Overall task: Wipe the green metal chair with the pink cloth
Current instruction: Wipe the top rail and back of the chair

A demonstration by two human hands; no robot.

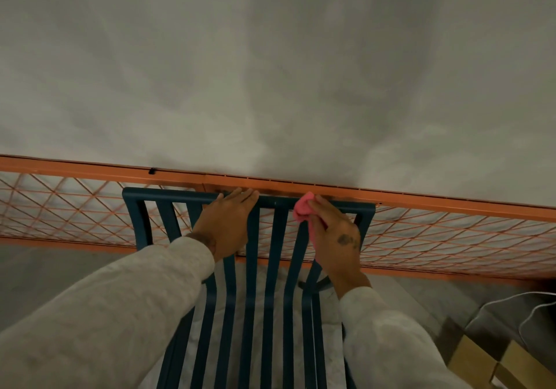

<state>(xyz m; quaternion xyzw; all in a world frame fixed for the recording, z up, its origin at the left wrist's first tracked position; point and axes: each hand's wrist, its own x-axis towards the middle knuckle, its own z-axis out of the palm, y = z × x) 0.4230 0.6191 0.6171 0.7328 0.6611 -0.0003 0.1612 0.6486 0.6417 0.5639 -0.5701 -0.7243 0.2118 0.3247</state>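
Observation:
The dark green metal chair (168,217) stands below me with its slatted back against an orange fence. My left hand (226,226) lies flat on the chair's top rail, fingers curled over its far edge. My right hand (334,235) holds the bunched pink cloth (302,210) and presses it on the top rail toward the right end. Part of the cloth hangs down under my palm. Both forearms wear light grey sleeves and cover part of the seat slats.
An orange mesh fence (451,238) runs across the view just behind the chair, in front of a grey wall (270,72). A white cable (511,304) and cardboard boxes (487,361) lie on the floor at the lower right.

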